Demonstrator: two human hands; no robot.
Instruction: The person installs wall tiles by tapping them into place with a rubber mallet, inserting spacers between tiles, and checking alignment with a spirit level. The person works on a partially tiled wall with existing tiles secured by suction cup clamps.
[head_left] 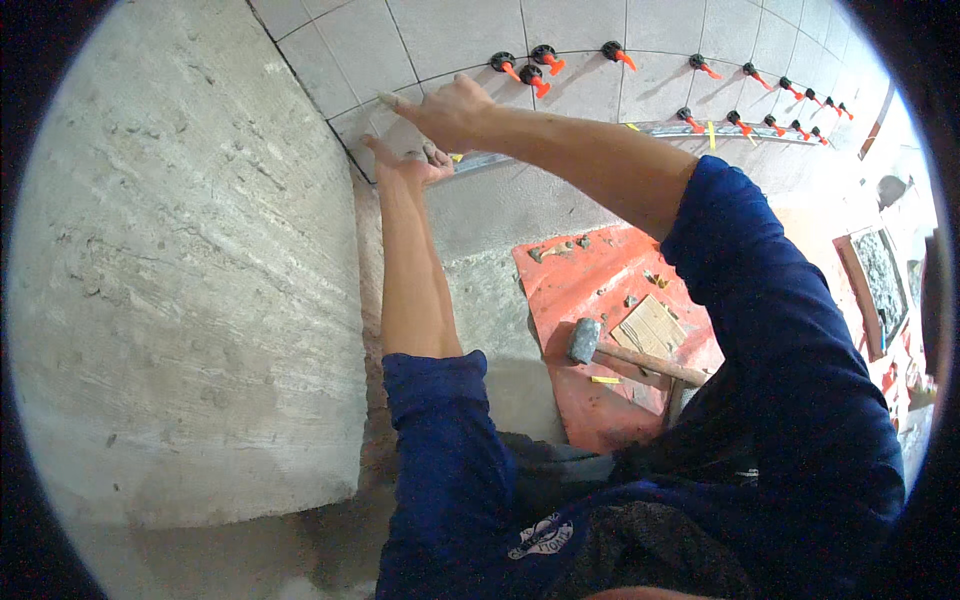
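At the top left of the floor tiling, both my hands work around a light grey tile (356, 124) in the corner beside the concrete wall. My left hand (408, 165) rests at this tile's front edge, one digit stretched onto it and others bent, with grey smears on the fingertips. Beyond it, my right hand (446, 112) reaches across with a finger extended over the tile, while its remaining fingers fold in. Neither hand visibly lifts anything. Black tile-levelling clips with orange handles (536, 80) stand along the joints to the right.
A rough concrete surface (200, 270) fills the left side. Metal trim (655, 128) borders the tiles. Below, a red sheet (575, 390) carries a mallet (584, 341), a cardboard piece (648, 327) and crumbs of mortar. A mortar-filled tray (876, 285) lies at far right.
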